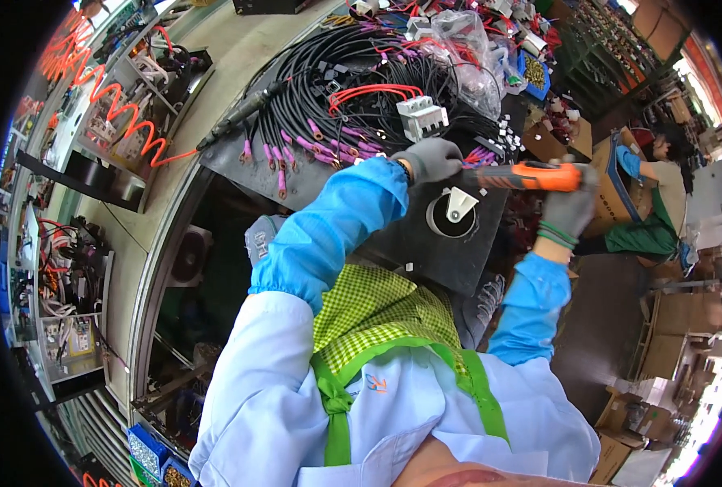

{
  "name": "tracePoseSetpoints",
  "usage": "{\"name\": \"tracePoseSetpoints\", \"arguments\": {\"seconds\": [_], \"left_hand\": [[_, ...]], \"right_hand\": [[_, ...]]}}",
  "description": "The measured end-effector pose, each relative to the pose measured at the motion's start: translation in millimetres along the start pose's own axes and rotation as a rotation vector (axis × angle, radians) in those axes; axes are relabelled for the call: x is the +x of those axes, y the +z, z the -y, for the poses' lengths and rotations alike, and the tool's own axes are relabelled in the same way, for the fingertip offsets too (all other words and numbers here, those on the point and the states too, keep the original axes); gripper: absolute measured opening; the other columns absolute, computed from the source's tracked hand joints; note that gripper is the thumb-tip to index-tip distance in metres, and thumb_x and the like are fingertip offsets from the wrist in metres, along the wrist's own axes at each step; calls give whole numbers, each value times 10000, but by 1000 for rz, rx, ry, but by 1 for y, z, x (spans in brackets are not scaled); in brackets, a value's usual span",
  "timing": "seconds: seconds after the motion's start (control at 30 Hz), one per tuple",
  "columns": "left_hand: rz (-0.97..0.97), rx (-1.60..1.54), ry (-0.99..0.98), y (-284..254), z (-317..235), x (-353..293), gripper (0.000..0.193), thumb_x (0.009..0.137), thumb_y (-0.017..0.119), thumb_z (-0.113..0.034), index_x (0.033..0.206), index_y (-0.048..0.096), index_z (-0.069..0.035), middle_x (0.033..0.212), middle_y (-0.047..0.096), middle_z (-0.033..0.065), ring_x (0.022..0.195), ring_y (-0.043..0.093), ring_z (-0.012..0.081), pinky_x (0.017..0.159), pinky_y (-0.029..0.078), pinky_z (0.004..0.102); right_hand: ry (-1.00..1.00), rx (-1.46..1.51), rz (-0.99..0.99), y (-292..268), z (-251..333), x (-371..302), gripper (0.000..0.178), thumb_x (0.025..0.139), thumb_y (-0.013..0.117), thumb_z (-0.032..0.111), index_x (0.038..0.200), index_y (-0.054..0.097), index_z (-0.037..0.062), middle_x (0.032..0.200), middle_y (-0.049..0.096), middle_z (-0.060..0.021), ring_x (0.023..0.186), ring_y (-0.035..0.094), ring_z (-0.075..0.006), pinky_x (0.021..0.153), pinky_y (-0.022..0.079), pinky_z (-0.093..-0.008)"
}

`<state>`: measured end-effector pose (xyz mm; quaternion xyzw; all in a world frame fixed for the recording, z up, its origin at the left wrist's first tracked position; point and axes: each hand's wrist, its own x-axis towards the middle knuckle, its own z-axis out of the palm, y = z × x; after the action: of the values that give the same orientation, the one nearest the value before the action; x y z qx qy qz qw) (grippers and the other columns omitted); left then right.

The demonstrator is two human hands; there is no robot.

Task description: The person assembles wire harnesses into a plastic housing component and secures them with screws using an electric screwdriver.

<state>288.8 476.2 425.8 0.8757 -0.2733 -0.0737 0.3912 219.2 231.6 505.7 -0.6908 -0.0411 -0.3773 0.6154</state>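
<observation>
My right hand (570, 203), in a grey glove, is wrapped round the orange end of an orange-and-dark-grey power screwdriver (527, 176). The tool lies level, its dark end pointing left toward my left hand (434, 160). That hand is also gloved, fingers curled; what they hold, if anything, is hidden. Just beyond it sits a white circuit breaker (423, 118) with red wires (373, 91) running from it to the left. Black cables with purple-sleeved ends (316, 146) fan out beside my left hand. Below the tool, a white bracket (459, 204) stands in a round holder (440, 223).
A black pen-shaped tool (243, 114) on a coiled orange hose (125, 105) lies at the left. Clear plastic bags (471, 69) and a blue bin of brass parts (533, 75) stand at the back. A co-worker (661, 191) bends by a cardboard box (613, 187) at right.
</observation>
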Motion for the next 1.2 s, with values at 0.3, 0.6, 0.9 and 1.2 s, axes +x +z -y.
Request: {"name": "tracePoseSetpoints", "arguments": {"seconds": [0.3,0.6,0.9,1.2], "left_hand": [[181,318,39,-24,-31,5,357,833,559,-227,1150,618,-72,964,673,179,925,642,336,820,504,393],[-9,404,192,-110,-81,100,302,843,603,-242,1082,617,-58,888,677,173,870,650,355,763,516,415],[-35,733,348,-63,-70,285,364,848,546,-291,1169,605,-129,1099,631,145,1040,592,335,878,478,449],[-93,883,200,7,-19,413,329,819,570,-224,1129,631,-134,1219,594,94,1198,468,318,964,375,517]], "right_hand": [[39,115,56,-15,77,24,265,952,531,219,1072,538,-17,1079,595,-162,932,644,-245,844,518,-357],[84,331,432,-25,29,40,601,856,665,288,1313,378,24,1139,585,-163,990,611,-240,845,516,-361],[202,783,973,-38,-38,39,798,632,875,353,1216,492,-34,1000,657,-142,1024,609,-280,904,473,-418],[304,826,841,-66,-55,34,831,604,880,363,1223,481,-21,955,612,-98,950,617,-236,868,491,-409]]}}
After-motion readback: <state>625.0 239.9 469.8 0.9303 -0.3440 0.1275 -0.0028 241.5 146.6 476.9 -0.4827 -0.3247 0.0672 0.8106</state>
